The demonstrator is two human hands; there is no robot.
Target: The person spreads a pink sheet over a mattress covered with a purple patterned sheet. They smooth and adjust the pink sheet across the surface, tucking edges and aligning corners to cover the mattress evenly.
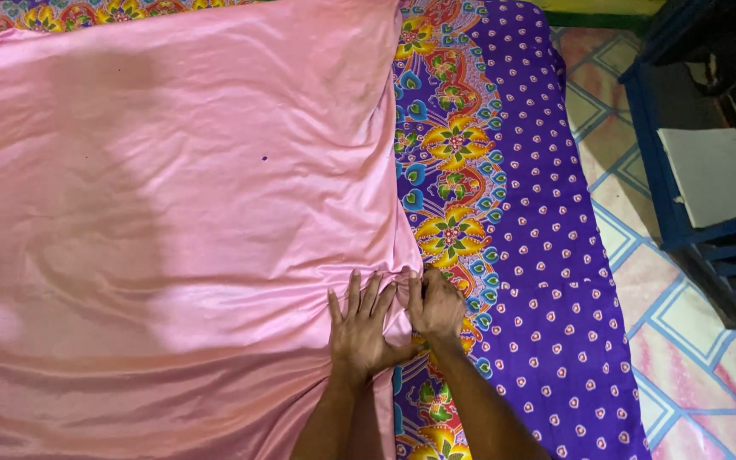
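A pink satin cloth (172,213) lies spread over a bed, covering most of it, with its right edge bunched into a small fold right at the fingertips of both hands. The left hand (361,328) lies flat on the cloth just inside that edge, its fingers (366,294) stretched out and spread, pressing down and holding nothing. The right hand (436,308) sits just beside it, touching it at the thumb side, its fingers (426,285) curled in and pinching the gathered edge of the pink cloth. Wrinkles run away from the fingers across the cloth toward the left.

Beyond the right hand's knuckles lies a purple bedsheet (547,255) with small dots and a floral band (449,187) running under the fold. Farther out past the sheet is a tiled floor (692,375), and well apart from the fingers stands a blue shelf (683,213) holding a pale flat board (709,175).
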